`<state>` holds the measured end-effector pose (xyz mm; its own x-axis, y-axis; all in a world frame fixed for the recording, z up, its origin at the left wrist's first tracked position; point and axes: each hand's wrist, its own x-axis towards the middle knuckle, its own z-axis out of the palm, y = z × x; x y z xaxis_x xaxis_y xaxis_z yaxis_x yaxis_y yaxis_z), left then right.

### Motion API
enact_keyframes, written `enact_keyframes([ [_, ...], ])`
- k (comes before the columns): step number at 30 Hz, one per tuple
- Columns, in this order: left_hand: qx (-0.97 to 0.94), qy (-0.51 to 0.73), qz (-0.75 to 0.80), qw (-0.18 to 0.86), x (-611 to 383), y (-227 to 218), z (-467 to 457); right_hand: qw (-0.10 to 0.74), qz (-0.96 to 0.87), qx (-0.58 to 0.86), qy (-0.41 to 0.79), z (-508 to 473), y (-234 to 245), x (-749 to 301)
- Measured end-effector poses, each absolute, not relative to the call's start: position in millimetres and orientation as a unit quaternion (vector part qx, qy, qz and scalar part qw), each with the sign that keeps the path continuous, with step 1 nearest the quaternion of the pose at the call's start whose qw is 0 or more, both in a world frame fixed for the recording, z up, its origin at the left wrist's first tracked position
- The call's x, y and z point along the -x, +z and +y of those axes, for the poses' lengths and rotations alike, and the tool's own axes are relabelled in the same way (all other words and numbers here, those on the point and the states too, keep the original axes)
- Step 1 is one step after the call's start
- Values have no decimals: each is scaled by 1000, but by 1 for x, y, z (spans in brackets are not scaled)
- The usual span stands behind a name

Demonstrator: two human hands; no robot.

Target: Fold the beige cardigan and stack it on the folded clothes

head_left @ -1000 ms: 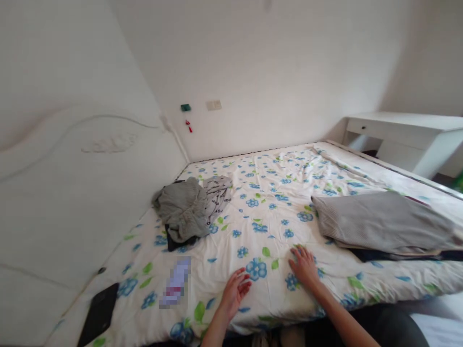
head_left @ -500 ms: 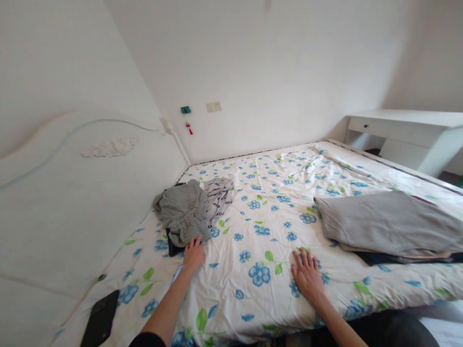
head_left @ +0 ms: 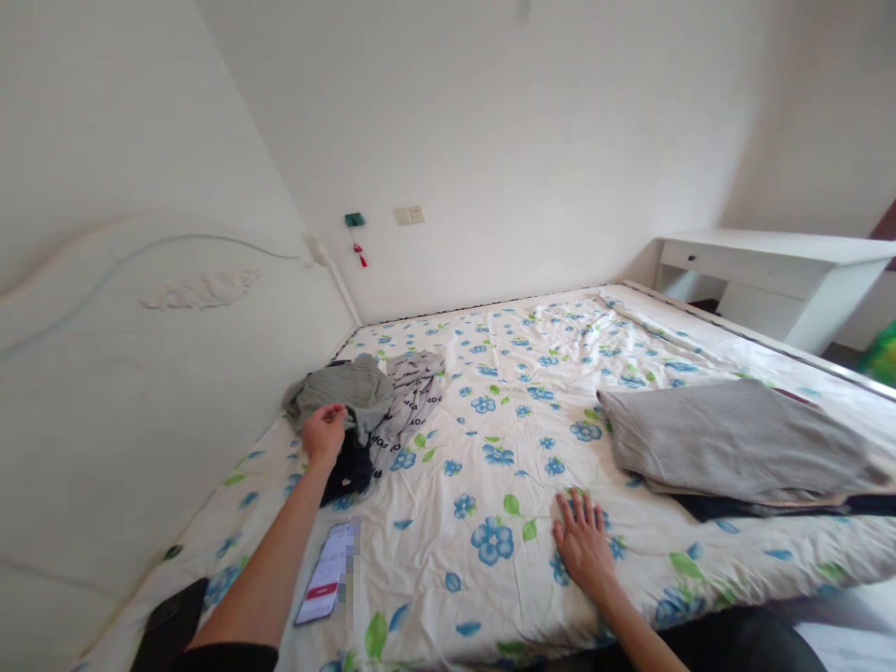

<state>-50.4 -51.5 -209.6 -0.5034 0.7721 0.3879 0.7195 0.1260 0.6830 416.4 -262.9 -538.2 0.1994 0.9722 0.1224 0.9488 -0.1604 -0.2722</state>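
My left hand (head_left: 325, 435) is closed on the near edge of a grey-green ribbed garment (head_left: 354, 385), which is bunched up on the bed near the headboard. Beneath and beside it lie a dark garment (head_left: 352, 471) and a light grey garment with black lettering (head_left: 413, 397). Flat on the flowered sheet (head_left: 455, 523), with fingers apart, rests my right hand (head_left: 584, 539); it holds nothing. To its right is a stack of folded clothes with a grey ribbed garment (head_left: 728, 439) on top.
A phone with a lit screen (head_left: 326, 574) lies by my left forearm, and a black phone (head_left: 168, 625) is farther left. The white headboard (head_left: 140, 401) borders the bed on the left. A white desk (head_left: 763, 271) stands beyond the bed's far right edge.
My left hand has moved up and left, lifting the near edge of the grey-green garment. More of the dark garment and the lit phone now show. My right hand stays on the sheet.
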Motion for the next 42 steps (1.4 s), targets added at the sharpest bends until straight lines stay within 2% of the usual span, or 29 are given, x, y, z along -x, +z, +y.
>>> enact_keyframes([
  [6,-576,682,439,100,-19,-60,-80,169,-630,758,25,-258,-549,-413],
  [9,-612,729,290,98,-40,6,-123,170,-628,759,23,-257,-550,-413],
  [11,-635,720,252,122,-53,23,-148,167,-630,758,31,-258,-546,-413],
  [13,-653,681,280,180,-71,9,-165,164,-632,756,43,-259,-539,-414],
  [15,-664,613,343,258,-93,-38,-173,160,-632,757,52,-261,-532,-414],
  [18,-665,481,434,372,-124,-148,-181,161,-633,754,63,-264,-522,-415],
  [21,-631,416,487,438,-139,-259,-197,169,-646,740,80,-268,-513,-418],
  [24,-560,436,539,455,-133,-333,-217,184,-696,686,105,-274,-508,-419],
  [28,-505,456,629,377,-110,-380,-235,208,-750,613,133,-278,-506,-411],
  [32,-465,401,676,406,-94,-405,-244,255,-703,650,137,-270,-505,-390],
  [35,-409,462,672,409,-88,-400,-241,356,-641,653,192,-253,-494,-379],
  [37,-357,526,657,404,-81,-374,-231,439,-589,637,233,-236,-474,-381],
  [39,-328,592,619,398,-70,-328,-215,509,-533,634,234,-215,-437,-395],
  [42,-353,681,533,358,-44,-236,-190,604,-461,634,144,-186,-352,-436],
])
